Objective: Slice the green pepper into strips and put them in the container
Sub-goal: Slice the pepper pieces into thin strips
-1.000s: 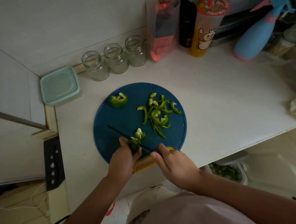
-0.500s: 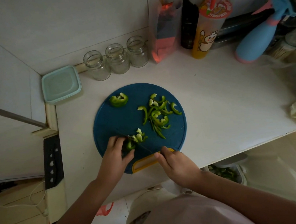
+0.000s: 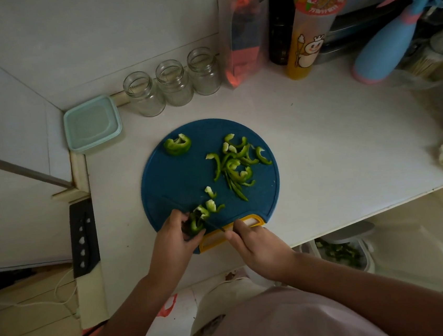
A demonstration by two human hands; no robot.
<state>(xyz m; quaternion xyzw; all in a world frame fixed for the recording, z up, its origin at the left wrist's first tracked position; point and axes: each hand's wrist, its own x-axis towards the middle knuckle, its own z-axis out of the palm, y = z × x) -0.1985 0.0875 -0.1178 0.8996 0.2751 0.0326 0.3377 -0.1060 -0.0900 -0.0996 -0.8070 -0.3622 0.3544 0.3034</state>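
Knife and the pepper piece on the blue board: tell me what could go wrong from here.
1. The left hand pinches a small pepper piece right beside the knife; the hand could get nicked as the piece shrinks.
2. The cutting board lies with its yellow handle near the counter front edge; downward pressure there might shift it.
3. The teal container appears lidded, so strips carried over may drop.

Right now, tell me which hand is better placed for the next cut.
Right. The right hand grips the knife, blade lying against the pepper piece, while the left hand pins it on the board.
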